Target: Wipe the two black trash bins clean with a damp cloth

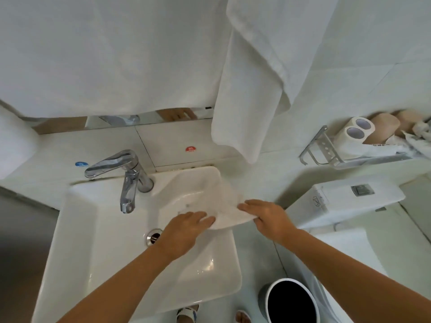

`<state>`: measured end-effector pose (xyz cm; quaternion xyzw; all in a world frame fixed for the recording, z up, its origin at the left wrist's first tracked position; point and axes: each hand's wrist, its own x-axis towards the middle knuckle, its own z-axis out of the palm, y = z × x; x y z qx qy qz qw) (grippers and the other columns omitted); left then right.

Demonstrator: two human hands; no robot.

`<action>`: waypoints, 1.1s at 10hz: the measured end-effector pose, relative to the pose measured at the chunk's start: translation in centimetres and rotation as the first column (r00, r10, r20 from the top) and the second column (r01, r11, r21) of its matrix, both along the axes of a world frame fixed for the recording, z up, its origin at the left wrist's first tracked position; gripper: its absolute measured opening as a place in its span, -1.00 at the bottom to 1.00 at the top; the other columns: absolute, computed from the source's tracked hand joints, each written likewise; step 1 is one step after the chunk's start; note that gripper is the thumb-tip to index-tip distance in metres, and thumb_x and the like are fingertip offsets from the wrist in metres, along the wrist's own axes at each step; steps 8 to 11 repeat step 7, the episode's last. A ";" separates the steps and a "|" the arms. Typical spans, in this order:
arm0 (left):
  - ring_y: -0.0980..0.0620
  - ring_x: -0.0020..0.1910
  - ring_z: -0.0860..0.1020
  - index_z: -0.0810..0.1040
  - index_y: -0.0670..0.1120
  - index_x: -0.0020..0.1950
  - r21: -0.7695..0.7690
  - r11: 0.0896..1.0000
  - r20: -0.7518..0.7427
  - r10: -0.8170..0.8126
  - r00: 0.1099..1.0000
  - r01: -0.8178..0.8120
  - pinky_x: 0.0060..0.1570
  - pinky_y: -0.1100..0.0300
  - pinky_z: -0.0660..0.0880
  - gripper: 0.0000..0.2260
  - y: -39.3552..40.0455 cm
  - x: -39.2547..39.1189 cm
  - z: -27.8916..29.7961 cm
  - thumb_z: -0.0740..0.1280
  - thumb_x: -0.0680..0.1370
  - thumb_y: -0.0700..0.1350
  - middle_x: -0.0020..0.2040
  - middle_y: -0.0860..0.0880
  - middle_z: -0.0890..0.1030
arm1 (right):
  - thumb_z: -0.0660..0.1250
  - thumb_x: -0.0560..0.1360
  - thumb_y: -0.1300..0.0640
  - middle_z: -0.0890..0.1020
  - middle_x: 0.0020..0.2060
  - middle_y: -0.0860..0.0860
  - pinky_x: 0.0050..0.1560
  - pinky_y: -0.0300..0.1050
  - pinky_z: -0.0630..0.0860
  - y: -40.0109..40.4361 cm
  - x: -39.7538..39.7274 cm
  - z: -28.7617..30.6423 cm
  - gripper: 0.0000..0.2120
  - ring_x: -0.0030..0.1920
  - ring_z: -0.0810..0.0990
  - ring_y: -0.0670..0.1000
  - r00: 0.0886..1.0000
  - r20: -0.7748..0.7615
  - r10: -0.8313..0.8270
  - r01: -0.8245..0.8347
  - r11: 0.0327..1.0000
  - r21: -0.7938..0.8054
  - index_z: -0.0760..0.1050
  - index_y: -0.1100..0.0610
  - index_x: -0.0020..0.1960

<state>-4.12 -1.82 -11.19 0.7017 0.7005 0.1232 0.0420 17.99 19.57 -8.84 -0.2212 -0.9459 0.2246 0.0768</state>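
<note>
Over the white sink point(77, 252), the left hand point(186, 229) and right hand point(268, 215) each pinch an edge of a white cloth point(226, 213). Behind the chrome faucet point(126, 180), blue point(81, 164) and red point(191, 149) wall stickers carry unreadable characters. One trash bin point(291, 301) stands on the floor, right of the sink.

The bin point(290, 301) is cut off by the bottom edge. The cloth point(224, 206) is motion-blurred; both hands' fingertips hide under its folds.
</note>
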 end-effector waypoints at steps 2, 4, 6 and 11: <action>0.01 0.46 0.48 0.46 0.15 0.53 -0.282 0.957 0.496 0.211 0.842 -0.074 0.48 0.20 0.37 -0.43 -3.2 3.5 -5.1 0.23 0.55 -0.25 0.51 0.09 0.45 | 0.22 0.44 0.14 0.52 0.47 -0.08 0.42 -0.23 0.43 -4.1 3.1 -5.7 -0.33 0.42 0.53 -0.04 0.996 0.084 -0.037 0.060 0.955 -0.290 0.41 -0.19 0.53; 0.16 0.41 0.43 0.42 0.18 0.49 -0.445 0.863 0.738 0.506 0.448 -0.240 0.41 0.20 0.36 -0.53 1.3 4.6 -0.7 0.17 0.62 -0.19 0.44 0.18 0.46 | 0.24 0.59 0.15 0.61 0.19 -0.24 0.06 -0.32 0.54 -5.0 -0.4 -3.4 -0.54 0.11 0.63 -0.19 0.966 0.043 -0.253 0.240 0.834 -0.497 0.47 -0.10 0.47; 0.04 0.25 0.47 0.41 0.03 0.42 -0.576 0.790 0.579 0.575 0.579 -0.208 0.22 0.21 0.36 -0.72 4.9 3.2 1.6 0.19 0.70 -0.14 0.34 0.08 0.47 | 0.29 0.59 0.18 0.65 0.24 -0.10 0.21 -0.08 0.61 -4.8 -2.7 -2.4 -0.58 0.12 0.69 -0.03 0.968 0.071 -0.241 0.242 0.819 -0.520 0.51 0.03 0.44; -0.03 0.22 0.56 0.46 0.02 0.41 -0.634 0.758 0.418 0.504 0.756 -0.154 0.26 0.11 0.48 -0.73 6.5 2.0 3.9 0.16 0.74 0.02 0.35 0.00 0.57 | 0.29 0.61 0.24 0.60 0.33 -0.05 0.28 -0.32 0.45 -3.7 -2.4 -1.1 -0.58 0.18 0.66 0.01 0.962 0.163 -0.218 0.270 0.832 -0.484 0.50 0.08 0.46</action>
